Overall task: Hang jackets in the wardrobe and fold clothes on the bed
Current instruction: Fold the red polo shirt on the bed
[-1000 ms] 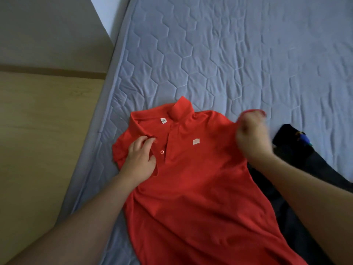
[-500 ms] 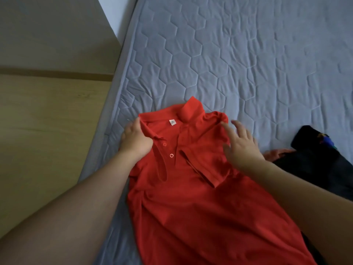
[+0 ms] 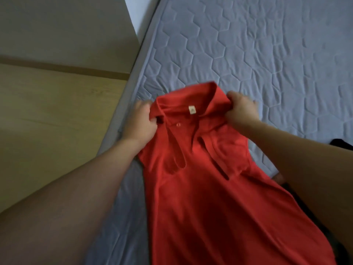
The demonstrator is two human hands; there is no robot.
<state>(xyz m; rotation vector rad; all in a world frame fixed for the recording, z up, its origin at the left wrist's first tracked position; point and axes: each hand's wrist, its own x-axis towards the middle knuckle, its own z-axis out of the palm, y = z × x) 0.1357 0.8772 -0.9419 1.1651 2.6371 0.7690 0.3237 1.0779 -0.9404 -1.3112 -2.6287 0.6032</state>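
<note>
Both sleeves are now tucked in, and the left hand and right hand have moved up, fingers pinching the red shirt at its shoulders near the bed's left edge, ready, I'd say, for the lengthwise fold.

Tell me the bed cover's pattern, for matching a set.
Grey-blue bed cover, quilted in hexagons; head view.

Red polo shirt w/ grey hexagon-quilted mattress.

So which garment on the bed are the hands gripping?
The red polo shirt: left hand and right hand grip its shoulders. The dark garment lies untouched at the right edge.
</note>
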